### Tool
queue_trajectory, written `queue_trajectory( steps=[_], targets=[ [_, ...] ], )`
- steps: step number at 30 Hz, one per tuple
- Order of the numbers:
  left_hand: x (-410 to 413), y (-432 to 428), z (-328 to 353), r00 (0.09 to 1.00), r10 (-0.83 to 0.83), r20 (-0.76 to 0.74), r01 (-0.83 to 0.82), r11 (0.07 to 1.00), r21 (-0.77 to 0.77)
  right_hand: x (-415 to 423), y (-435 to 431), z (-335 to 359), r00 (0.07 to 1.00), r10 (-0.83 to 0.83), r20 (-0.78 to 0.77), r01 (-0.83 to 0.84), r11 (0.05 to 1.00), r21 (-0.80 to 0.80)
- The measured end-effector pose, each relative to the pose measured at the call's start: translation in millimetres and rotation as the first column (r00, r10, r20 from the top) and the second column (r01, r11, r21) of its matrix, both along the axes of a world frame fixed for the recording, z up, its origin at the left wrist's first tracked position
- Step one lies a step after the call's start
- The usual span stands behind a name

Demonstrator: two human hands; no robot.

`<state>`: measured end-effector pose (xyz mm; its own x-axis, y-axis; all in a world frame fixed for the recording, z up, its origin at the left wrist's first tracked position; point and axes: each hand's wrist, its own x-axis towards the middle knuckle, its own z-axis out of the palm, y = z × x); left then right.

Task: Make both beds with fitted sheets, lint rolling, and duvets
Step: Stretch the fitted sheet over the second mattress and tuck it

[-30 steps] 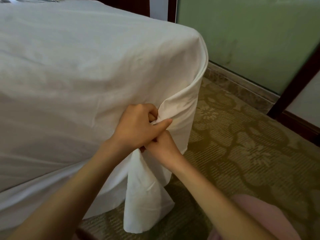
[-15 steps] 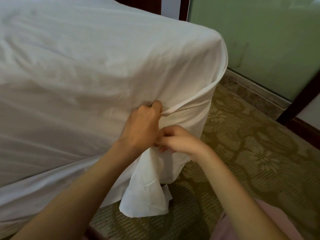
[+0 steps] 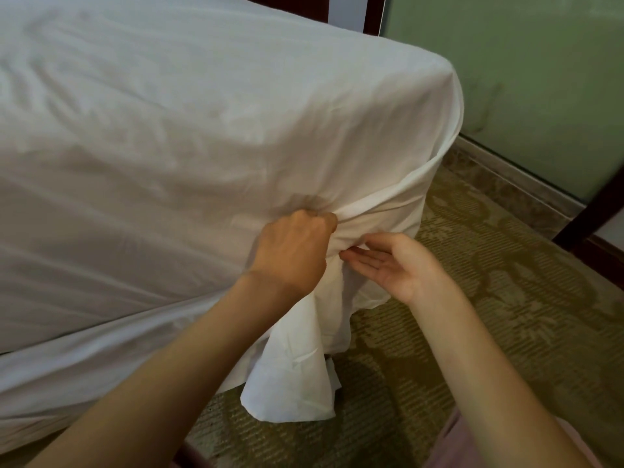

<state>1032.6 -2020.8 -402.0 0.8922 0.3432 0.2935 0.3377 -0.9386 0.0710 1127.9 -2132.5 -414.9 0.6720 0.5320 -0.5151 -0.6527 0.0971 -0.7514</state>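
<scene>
Bunching the fitted sheet [image 3: 202,130] tight in the left hand [image 3: 293,251], leaving its loose tail [image 3: 290,376] dangling toward six o'clock, and touching the fold with the flat, released right hand [image 3: 398,265] (nearer the bed corner [image 3: 442,79], at one o'clock).

Sheet: the white cloth sheet [image 3: 202,130] across the upper left and centre is matt woven fabric, softly creased, bunched into folds at the corner.
Floor: the olive patterned carpet [image 3: 506,315] at lower right is matt, ribbed and rough.
Wall panel: the pale green glass panel [image 3: 540,79] at upper right is smooth and frosted.
Frame: the dark brown wooden post [image 3: 591,214] at the right edge is smooth, with a slight gloss.
Skirting: the mottled brown stone-look strip [image 3: 506,187] is smooth.
</scene>
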Motion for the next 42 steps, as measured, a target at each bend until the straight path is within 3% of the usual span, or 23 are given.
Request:
queue_trajectory(
  steps=[4,7,10,13,15,17,20,23,25,27,29,34,42],
  targets=[
    [-3.6,-5.4,4.4,0.991,0.078,-0.106,-0.081,0.997,-0.020,5.6,-4.7,2.2,0.996,0.042,-0.079,-0.036,0.996,0.082],
    [-8.3,-5.0,5.3,0.989,0.081,-0.123,-0.116,0.944,-0.309,9.4,-3.1,3.3,0.994,0.044,-0.098,-0.035,0.995,0.092],
    [-20.1,-12.3,-11.3,0.999,0.006,-0.040,-0.033,0.687,-0.726,8.0,-0.6,-2.1,0.994,0.002,-0.108,0.006,0.997,0.082],
    [-32.0,-26.0,-31.2,0.998,0.034,0.049,0.027,0.472,-0.881,8.8,0.0,-9.4,0.991,-0.031,-0.133,0.046,0.992,0.114],
    [-33.4,-34.3,-36.3,0.981,0.154,0.116,0.069,0.284,-0.956,10.7,0.6,-12.6,0.994,-0.024,-0.103,0.037,0.991,0.126],
    [-30.7,-41.6,-36.8,0.942,0.294,0.161,0.147,0.070,-0.987,13.1,1.0,-16.7,0.998,-0.019,-0.059,0.026,0.991,0.131],
    [-24.4,-48.2,-37.0,0.880,0.449,0.154,0.202,-0.061,-0.977,18.0,-3.9,-19.5,0.998,0.070,-0.009,-0.067,0.985,0.158],
    [-24.9,-43.1,-29.9,0.804,0.584,0.112,0.337,-0.291,-0.895,19.0,-10.5,-17.4,0.983,0.178,0.046,-0.183,0.974,0.135],
    [-30.1,-34.7,-22.8,0.774,0.628,0.078,0.438,-0.443,-0.783,16.5,-11.5,-17.9,0.991,0.134,0.023,-0.136,0.976,0.172],
    [-34.9,-26.4,-19.0,0.751,0.658,0.046,0.480,-0.498,-0.722,12.9,-10.8,-19.4,0.998,0.061,-0.016,-0.056,0.973,0.223],
    [-35.9,-24.2,-18.8,0.724,0.688,0.048,0.482,-0.456,-0.748,9.8,-8.8,-20.7,0.999,0.006,-0.033,0.002,0.968,0.250],
    [-30.8,-33.8,-31.1,0.676,0.703,0.222,0.396,-0.092,-0.914,9.6,0.1,-28.5,0.999,-0.045,0.020,0.039,0.969,0.243],
    [-31.3,-24.5,-35.9,0.681,0.533,0.502,0.354,0.360,-0.863,21.5,20.3,-27.3,0.979,-0.077,0.189,0.025,0.964,0.266]
  ],
)
